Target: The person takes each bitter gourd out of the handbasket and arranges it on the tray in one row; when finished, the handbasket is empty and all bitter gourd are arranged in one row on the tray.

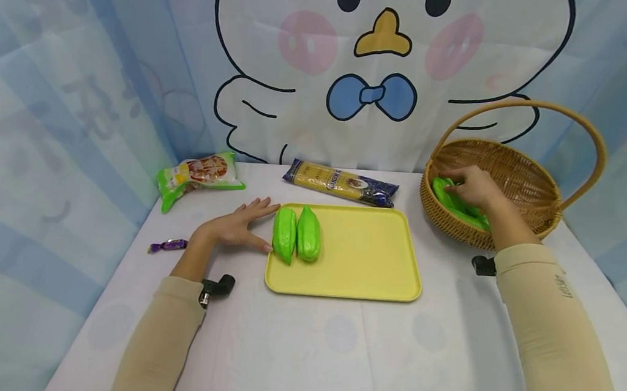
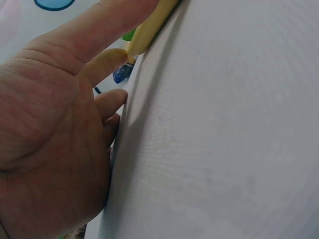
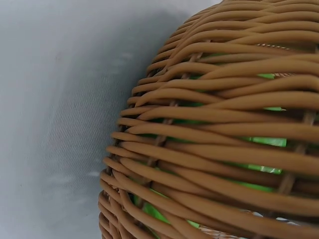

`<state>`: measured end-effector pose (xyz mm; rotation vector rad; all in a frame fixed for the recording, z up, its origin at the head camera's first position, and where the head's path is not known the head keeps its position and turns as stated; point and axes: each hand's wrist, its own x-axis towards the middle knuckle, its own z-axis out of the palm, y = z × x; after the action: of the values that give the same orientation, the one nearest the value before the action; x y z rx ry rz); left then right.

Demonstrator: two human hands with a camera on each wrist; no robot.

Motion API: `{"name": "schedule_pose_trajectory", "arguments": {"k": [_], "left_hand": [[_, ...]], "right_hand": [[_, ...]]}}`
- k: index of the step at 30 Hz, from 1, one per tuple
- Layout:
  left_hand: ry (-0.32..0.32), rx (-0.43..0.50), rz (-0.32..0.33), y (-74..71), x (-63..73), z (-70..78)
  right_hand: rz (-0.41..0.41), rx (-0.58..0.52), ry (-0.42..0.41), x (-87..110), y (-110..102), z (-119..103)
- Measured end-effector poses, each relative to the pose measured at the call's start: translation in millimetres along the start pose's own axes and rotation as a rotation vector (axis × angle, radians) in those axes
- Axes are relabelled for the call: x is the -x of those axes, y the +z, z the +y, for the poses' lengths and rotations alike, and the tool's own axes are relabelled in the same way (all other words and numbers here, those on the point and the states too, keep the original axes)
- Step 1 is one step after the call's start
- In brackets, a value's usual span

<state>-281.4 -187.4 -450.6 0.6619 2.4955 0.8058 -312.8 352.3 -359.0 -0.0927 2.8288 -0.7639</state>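
My left hand (image 1: 236, 223) lies with straight, spread fingers at the left edge of a yellow tray (image 1: 369, 255). Its thumb tip is right beside two glossy green, ridged, long plastic fruits, a left one (image 1: 284, 235) and a right one (image 1: 309, 235), lying side by side in the tray. In the left wrist view the palm (image 2: 45, 129) faces the camera. Inside a wicker basket (image 1: 449, 221), the curled fingers of my right hand (image 1: 477, 187) grip a similar green fruit (image 1: 443, 193). The right wrist view shows only the basket's weave (image 3: 224, 119), with green behind it.
The basket's tall handle (image 1: 599, 144) arches above its rim. A yellow and blue noodle packet (image 1: 342, 183) lies behind the tray. A green snack bag (image 1: 201, 177) and a purple wrapped candy (image 1: 168, 245) are on the left. A printed curtain (image 1: 308, 121) hangs behind the table.
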Motion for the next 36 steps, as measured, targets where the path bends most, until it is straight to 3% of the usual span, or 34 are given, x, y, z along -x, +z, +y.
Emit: {"name": "schedule_pose_trajectory", "arguments": {"k": [11, 27, 36], "left_hand": [[-0.005, 0.006, 0.001, 0.0, 0.8, 0.8], [-0.008, 0.013, 0.002, -0.9, 1.7, 1.9], [-0.004, 0.008, -0.001, -0.1, 0.9, 0.8]], "right_hand": [[-0.005, 0.026, -0.002, -1.2, 3.9, 1.3], [0.093, -0.06, -0.043, 10.4, -5.2, -2.8], [0.141, -0.129, -0.12, 13.2, -9.3, 3.4]]}}
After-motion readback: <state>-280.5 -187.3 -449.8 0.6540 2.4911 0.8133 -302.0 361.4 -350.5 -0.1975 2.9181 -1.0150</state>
